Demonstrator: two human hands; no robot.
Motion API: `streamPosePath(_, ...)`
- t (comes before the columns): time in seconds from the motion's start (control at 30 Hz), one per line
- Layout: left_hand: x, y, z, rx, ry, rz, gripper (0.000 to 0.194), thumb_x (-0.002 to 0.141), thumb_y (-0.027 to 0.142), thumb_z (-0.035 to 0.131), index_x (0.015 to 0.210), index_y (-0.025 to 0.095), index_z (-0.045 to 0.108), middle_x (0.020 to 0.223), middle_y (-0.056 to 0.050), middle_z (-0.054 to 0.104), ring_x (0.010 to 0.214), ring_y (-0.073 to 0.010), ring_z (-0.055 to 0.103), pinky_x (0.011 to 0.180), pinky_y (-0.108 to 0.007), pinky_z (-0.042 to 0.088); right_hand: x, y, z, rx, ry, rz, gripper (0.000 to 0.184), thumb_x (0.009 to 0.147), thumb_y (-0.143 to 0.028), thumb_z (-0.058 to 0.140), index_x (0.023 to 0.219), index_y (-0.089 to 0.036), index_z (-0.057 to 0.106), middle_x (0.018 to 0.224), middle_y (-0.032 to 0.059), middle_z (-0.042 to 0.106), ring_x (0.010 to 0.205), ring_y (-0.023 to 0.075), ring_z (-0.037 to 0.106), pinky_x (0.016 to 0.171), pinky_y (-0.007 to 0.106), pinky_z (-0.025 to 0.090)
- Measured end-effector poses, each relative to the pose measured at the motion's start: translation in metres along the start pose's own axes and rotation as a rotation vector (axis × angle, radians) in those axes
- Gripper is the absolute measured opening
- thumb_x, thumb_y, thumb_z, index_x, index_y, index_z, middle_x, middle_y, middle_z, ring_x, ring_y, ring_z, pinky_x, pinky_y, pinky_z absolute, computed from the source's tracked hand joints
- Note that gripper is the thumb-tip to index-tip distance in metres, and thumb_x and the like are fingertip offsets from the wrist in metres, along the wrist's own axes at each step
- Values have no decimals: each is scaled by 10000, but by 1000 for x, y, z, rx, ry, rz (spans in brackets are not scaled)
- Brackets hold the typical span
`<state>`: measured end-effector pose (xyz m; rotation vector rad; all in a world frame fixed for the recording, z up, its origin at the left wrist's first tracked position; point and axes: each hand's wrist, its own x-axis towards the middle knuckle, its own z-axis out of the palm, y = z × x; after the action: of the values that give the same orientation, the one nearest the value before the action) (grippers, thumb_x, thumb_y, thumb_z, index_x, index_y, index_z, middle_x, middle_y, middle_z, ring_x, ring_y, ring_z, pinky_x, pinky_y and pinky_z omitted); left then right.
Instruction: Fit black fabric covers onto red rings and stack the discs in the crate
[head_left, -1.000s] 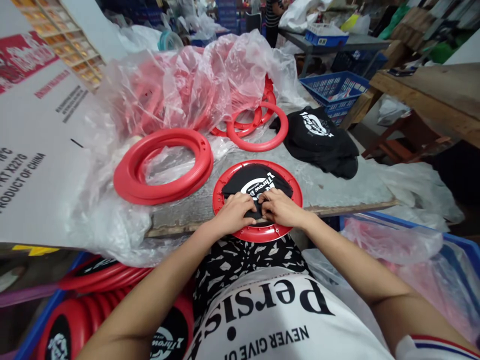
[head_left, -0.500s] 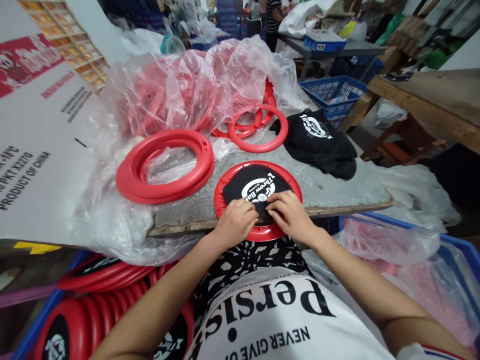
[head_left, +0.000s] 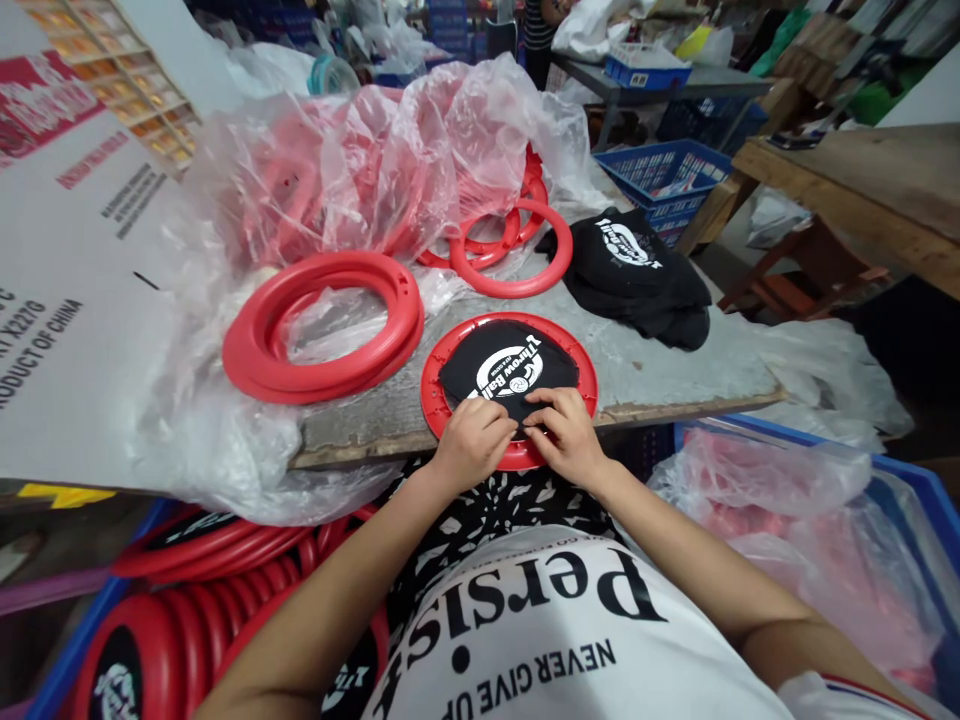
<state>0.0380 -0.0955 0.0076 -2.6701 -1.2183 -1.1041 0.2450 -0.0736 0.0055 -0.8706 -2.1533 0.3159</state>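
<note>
A red plastic ring [head_left: 433, 385] lies at the table's front edge, slightly overhanging it. A round black fabric piece [head_left: 472, 352] with white "Throw Ball" print covers its middle. My left hand [head_left: 474, 442] pinches the fabric's near edge, fingers bent together. Close beside it, my right hand [head_left: 564, 430] pinches the same edge with curled fingers. The fingertips almost meet, and they partly hide the near part of the fabric and ring.
Stacked red rings [head_left: 322, 385] lie to the left, and loose rings [head_left: 559, 262] behind. Black fabric pieces [head_left: 652, 300] are piled at the right. Plastic-wrapped red parts [head_left: 375, 170] fill the back. Finished discs [head_left: 180, 640] sit in a bin below left; a blue bin [head_left: 919, 490] stands below right.
My right hand has moved left and nearer to me along the fabric edge, closer to my left hand. The view has shifted slightly.
</note>
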Motion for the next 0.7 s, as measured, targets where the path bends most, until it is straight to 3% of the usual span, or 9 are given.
streamPosePath(0.17,-2,-2,-2,-23,9,87,131,948,138,530,950,178,655,869,-49,660,833,-182,550,756,-350,464,2,8,-6,56,-51,-130,101,937,-162,582,908,-209,667,1140,92,661,991,242,567,854,444,478)
streamPosePath(0.43,-6,-6,-2,19,-147,204,197,957,166,486,837,203,638,819,-54,637,791,-196,519,715,-365,427,1,20,-8,89,-207,-206,146,936,-180,564,844,-215,670,1167,89,652,1050,251,550,879,462,493)
streamPosePath(0.7,-9,-6,-1,62,-152,250,170,945,166,519,818,198,627,826,-50,637,800,-195,510,728,-356,432,-1,21,-8,69,-184,-271,183,944,-163,571,788,-196,661,1148,103,658,1018,243,546,851,439,488)
